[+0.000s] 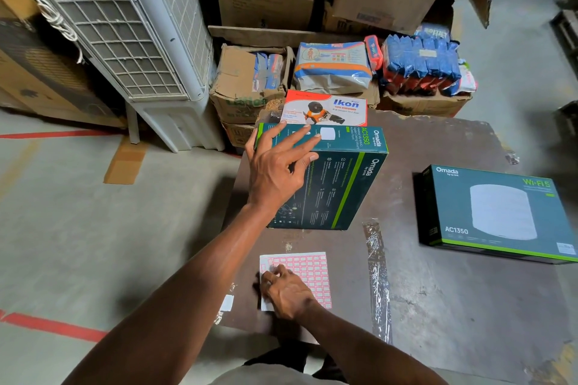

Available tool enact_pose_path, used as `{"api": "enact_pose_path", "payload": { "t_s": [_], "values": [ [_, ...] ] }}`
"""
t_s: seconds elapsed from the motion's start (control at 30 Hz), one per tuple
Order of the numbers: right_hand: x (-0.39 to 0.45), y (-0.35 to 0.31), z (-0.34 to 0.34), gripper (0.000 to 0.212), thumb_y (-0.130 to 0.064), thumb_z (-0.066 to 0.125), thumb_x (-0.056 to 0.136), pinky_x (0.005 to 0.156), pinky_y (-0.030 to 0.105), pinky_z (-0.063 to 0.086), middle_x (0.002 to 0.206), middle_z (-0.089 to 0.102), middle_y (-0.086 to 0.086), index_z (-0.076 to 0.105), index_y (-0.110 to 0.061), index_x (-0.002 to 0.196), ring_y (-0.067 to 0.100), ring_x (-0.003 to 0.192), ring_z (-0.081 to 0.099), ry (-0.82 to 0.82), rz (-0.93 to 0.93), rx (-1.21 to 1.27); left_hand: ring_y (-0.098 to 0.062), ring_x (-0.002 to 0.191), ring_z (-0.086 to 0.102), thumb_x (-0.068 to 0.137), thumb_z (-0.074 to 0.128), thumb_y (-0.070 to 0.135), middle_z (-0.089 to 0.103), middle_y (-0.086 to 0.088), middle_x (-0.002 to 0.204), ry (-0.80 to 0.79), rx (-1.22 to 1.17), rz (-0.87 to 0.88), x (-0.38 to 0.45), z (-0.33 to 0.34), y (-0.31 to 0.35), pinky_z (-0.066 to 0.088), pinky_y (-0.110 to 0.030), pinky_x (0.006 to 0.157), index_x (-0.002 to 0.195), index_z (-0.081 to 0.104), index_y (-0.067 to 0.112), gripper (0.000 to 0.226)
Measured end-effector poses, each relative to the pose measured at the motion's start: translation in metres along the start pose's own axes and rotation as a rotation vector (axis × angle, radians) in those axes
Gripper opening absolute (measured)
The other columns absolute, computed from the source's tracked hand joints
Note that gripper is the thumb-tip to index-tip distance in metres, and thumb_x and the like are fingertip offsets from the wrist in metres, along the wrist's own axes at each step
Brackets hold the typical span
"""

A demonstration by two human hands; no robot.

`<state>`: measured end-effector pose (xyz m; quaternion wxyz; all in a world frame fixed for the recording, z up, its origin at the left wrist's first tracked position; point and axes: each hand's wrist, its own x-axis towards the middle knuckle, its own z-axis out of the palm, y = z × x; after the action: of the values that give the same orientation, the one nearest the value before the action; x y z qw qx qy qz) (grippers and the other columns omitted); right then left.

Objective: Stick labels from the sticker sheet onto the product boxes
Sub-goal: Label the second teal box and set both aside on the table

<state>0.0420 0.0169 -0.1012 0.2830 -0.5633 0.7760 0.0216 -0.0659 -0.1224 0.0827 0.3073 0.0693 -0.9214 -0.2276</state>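
A teal Omada box (341, 184) stands on its edge on the dark table (438, 291). My left hand (278, 166) rests on its upper left corner, fingers spread over the top face. A white sticker sheet (308, 272) with red-bordered labels lies near the table's front edge. My right hand (286, 289) lies on the sheet's left part, fingertips curled onto a label near its upper left corner. A second Omada box (491, 212) lies flat at the table's right.
An Ikon tape dispenser pack (325, 108) sits behind the standing box. Cardboard cartons (247, 84) and wrapped packs (422, 62) crowd the far side. A white air cooler (125, 25) stands left. A clear plastic strip (377, 272) lies on the table. Red floor tape (53, 325) runs lower left.
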Motion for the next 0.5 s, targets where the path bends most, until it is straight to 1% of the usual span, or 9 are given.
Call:
{"api": "enact_pose_path", "payload": {
  "t_s": [0.07,0.1,0.17,0.2,0.3,0.37,0.4,0.47,0.5],
  "values": [
    [0.000,0.001,-0.001,0.051,-0.023,0.063,0.089,0.098,0.048,0.048,0.137,0.051,0.015,0.054,-0.005,0.136,0.041,0.123,0.045,-0.052,0.010,-0.002,-0.020,0.136,0.047,0.094,0.067,0.041,0.063,0.017,0.137,0.004,-0.003,0.004,-0.001,0.000,0.000,0.023,-0.046,0.115,0.127,0.068,0.040,0.033],
    [-0.001,0.001,-0.003,0.054,-0.027,0.059,0.089,0.100,0.050,0.047,0.136,0.052,0.017,0.052,-0.002,0.136,0.041,0.124,0.046,-0.074,0.017,0.009,-0.020,0.136,0.047,0.094,0.068,0.041,0.063,0.017,0.137,0.005,-0.003,0.004,-0.001,0.000,0.000,0.022,-0.046,0.115,0.127,0.068,0.040,0.033],
    [-0.001,0.002,-0.005,0.059,-0.037,0.044,0.087,0.102,0.052,0.047,0.130,0.054,0.022,0.051,0.002,0.132,0.044,0.121,0.050,-0.121,0.019,0.053,-0.020,0.137,0.047,0.093,0.068,0.040,0.062,0.017,0.137,0.004,-0.004,0.004,-0.001,0.000,0.000,0.021,-0.047,0.116,0.127,0.067,0.040,0.034],
    [0.000,0.003,-0.003,0.062,-0.040,0.041,0.086,0.101,0.051,0.047,0.127,0.055,0.023,0.051,0.002,0.130,0.044,0.119,0.051,-0.132,0.015,0.078,-0.020,0.137,0.047,0.093,0.069,0.040,0.062,0.017,0.137,0.003,-0.003,0.005,-0.001,0.000,0.000,0.020,-0.046,0.116,0.127,0.068,0.040,0.034],
    [-0.003,0.003,-0.005,0.068,-0.050,0.040,0.081,0.103,0.048,0.048,0.128,0.057,0.022,0.048,-0.002,0.129,0.040,0.120,0.053,-0.103,0.008,0.167,-0.020,0.137,0.046,0.094,0.068,0.041,0.062,0.017,0.137,0.002,0.004,0.007,-0.001,0.000,-0.001,0.019,-0.044,0.116,0.127,0.068,0.040,0.034],
    [-0.009,0.004,-0.009,0.062,-0.052,0.046,0.084,0.106,0.044,0.046,0.126,0.061,0.017,0.052,-0.007,0.126,0.039,0.118,0.057,-0.089,0.050,0.249,-0.018,0.137,0.046,0.093,0.068,0.043,0.062,0.019,0.136,0.010,0.010,0.003,-0.001,0.001,-0.001,0.019,-0.041,0.116,0.126,0.068,0.042,0.033],
    [-0.012,0.005,-0.012,0.055,-0.048,0.053,0.088,0.107,0.043,0.046,0.127,0.062,0.016,0.054,-0.008,0.126,0.039,0.118,0.058,-0.063,0.060,0.274,-0.018,0.137,0.047,0.093,0.068,0.043,0.062,0.020,0.136,0.012,0.013,0.001,-0.002,0.001,-0.001,0.017,-0.039,0.116,0.126,0.068,0.043,0.033],
    [-0.018,0.008,-0.015,0.048,-0.039,0.058,0.088,0.103,0.043,0.049,0.128,0.063,0.013,0.056,-0.011,0.127,0.038,0.116,0.059,0.001,0.073,0.359,-0.018,0.137,0.046,0.093,0.068,0.043,0.062,0.020,0.136,0.006,0.014,0.001,-0.002,0.002,-0.002,0.015,-0.037,0.116,0.126,0.068,0.043,0.033],
    [-0.022,0.009,-0.018,0.045,-0.038,0.059,0.085,0.100,0.043,0.051,0.126,0.063,0.010,0.058,-0.013,0.123,0.036,0.113,0.061,0.030,0.093,0.430,-0.018,0.137,0.046,0.093,0.068,0.043,0.062,0.020,0.136,0.002,0.014,0.002,-0.001,0.001,-0.002,0.015,-0.037,0.116,0.126,0.068,0.043,0.033]
  ]
}}
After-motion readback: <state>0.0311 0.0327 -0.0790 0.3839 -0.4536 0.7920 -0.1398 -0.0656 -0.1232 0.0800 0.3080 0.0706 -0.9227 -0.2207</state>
